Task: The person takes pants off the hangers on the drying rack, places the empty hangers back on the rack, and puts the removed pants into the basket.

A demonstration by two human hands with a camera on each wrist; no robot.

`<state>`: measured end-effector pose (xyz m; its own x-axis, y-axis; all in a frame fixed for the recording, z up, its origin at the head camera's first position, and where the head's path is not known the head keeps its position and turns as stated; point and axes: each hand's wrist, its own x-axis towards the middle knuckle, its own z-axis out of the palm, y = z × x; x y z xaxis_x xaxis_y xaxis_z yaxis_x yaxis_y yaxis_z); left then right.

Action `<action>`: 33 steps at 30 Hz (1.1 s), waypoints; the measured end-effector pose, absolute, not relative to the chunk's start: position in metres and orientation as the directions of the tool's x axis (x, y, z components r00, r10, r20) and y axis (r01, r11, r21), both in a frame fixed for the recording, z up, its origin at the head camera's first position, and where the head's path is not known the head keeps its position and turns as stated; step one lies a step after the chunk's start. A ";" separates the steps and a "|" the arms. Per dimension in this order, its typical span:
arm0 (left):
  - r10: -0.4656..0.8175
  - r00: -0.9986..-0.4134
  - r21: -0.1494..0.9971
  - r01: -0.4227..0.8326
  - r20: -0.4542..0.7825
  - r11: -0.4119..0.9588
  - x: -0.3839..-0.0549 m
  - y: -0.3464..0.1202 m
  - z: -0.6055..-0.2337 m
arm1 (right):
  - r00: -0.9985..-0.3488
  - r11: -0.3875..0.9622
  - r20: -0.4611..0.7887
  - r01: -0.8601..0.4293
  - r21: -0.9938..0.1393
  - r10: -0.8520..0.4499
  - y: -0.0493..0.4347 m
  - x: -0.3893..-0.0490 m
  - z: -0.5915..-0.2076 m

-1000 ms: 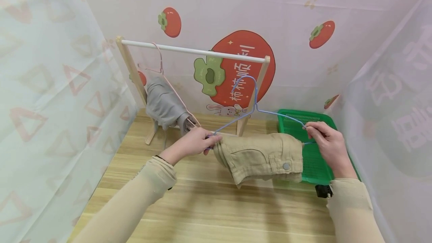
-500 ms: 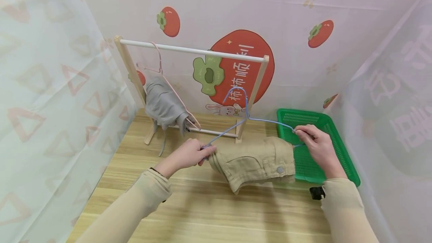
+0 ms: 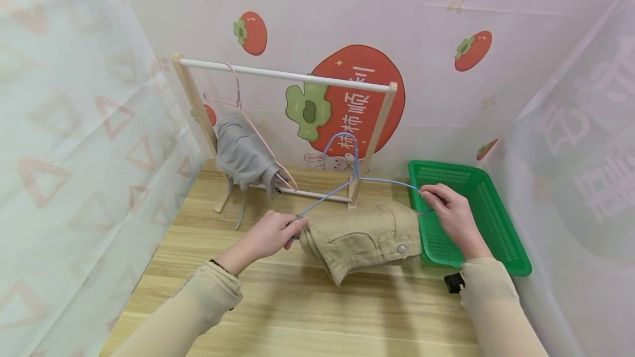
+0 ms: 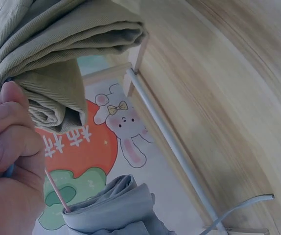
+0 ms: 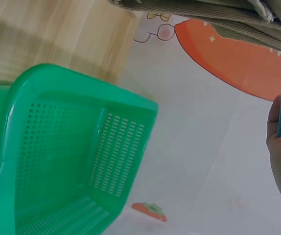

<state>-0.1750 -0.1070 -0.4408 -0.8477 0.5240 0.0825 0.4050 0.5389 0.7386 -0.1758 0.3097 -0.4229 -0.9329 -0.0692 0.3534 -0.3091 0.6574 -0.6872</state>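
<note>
The left hand (image 3: 268, 233) has its fingers bent and pinches one end of a blue hanger (image 3: 356, 172), right at the left edge of the tan pants (image 3: 362, 238). The right hand (image 3: 451, 216) pinches the other end of the hanger, just past the right edge of the pants. The pants hang folded over the hanger's bottom bar, in the air between the two hands. A round grey button (image 3: 402, 249) shows near their right end. The hanger's hook points up above the pants. To the right of the pants, a green basket (image 3: 496, 236) sits on the wooden table (image 3: 317, 313). Behind the pants stands a little rack (image 3: 285, 74). Behind and to the left of the pants, a pink hanger (image 3: 255, 128) hangs on it, with a grey cloth (image 3: 243, 150) folded over. The back wall (image 3: 421, 4), far behind the pants, has a big red fruit and a bunny on it.
</note>
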 end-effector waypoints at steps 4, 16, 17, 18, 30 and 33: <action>0.516 -0.850 0.753 0.410 0.109 0.515 -0.174 -0.109 -0.442 | -0.945 0.650 0.323 -0.277 -0.708 -0.052 0.305 -0.180 -0.426; 0.474 -0.843 0.713 0.493 0.252 0.498 -0.174 -0.113 -0.434 | -0.928 0.684 0.373 -0.270 -0.677 0.004 0.292 -0.189 -0.428; 0.473 -0.842 0.710 0.498 0.260 0.497 -0.174 -0.113 -0.432 | -0.923 0.687 0.385 -0.274 -0.673 0.009 0.291 -0.190 -0.428; 0.470 -0.841 0.709 0.502 0.267 0.496 -0.174 -0.114 -0.432 | -0.916 0.691 0.401 -0.284 -0.665 0.010 0.290 -0.190 -0.428; 0.411 -0.859 0.723 0.491 0.306 0.487 -0.182 -0.117 -0.422 | -0.764 0.656 0.637 -0.532 -0.535 -0.101 0.283 -0.184 -0.427; 0.400 -0.863 0.727 0.485 0.309 0.486 -0.184 -0.117 -0.418 | -0.676 0.653 0.718 -0.620 -0.435 -0.164 0.278 -0.183 -0.427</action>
